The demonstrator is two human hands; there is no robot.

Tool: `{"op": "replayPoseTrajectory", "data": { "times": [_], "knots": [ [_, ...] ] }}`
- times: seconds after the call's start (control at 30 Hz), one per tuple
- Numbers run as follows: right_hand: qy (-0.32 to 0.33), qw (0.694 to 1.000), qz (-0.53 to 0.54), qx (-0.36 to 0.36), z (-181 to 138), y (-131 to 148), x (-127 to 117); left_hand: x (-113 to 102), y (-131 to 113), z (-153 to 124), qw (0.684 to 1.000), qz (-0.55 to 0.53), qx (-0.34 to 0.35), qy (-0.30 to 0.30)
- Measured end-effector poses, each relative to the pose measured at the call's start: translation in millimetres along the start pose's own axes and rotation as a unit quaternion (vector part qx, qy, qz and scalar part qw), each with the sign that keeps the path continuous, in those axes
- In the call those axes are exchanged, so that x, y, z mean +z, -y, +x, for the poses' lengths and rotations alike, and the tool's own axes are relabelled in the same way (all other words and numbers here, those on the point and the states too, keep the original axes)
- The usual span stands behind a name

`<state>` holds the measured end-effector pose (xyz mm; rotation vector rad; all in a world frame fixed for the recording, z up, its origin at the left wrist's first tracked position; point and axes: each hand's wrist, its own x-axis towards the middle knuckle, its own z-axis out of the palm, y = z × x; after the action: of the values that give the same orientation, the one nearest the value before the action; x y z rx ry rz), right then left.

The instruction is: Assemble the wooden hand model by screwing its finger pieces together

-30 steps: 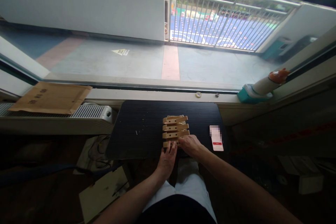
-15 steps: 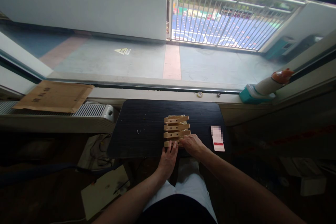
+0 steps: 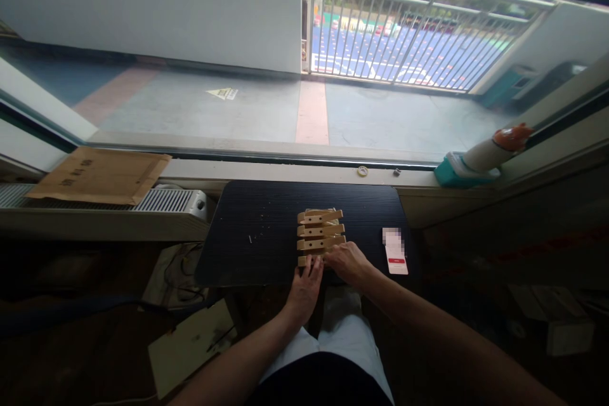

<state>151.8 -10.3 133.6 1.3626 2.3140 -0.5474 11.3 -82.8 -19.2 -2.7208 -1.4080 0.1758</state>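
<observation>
A wooden slatted piece (image 3: 320,233), made of several pale cross bars, lies on a small black table (image 3: 257,228) by a window. My left hand (image 3: 304,285) rests at its near edge with fingers stretched onto the nearest bar. My right hand (image 3: 348,261) sits at the near right corner, fingers curled over the bar's end. What the right fingers pinch is hidden.
A white and red card (image 3: 394,251) lies on the table's right side. Small bits (image 3: 250,239) are scattered on the left. A cardboard sheet (image 3: 98,174) lies on a radiator at left. A teal and white object (image 3: 471,162) sits on the sill.
Hands and wooden piece stay almost as they were; only the view has shifted slightly.
</observation>
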Motion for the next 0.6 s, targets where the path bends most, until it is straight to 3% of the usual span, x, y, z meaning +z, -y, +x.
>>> {"op": "replayPoseTrajectory", "data": {
  "times": [0.6],
  "knots": [
    [0.006,0.998,0.039,0.056,9.4,-9.0,14.9,2.3,-0.4,1.0,1.000,0.015,0.000,-0.014]
  ]
}}
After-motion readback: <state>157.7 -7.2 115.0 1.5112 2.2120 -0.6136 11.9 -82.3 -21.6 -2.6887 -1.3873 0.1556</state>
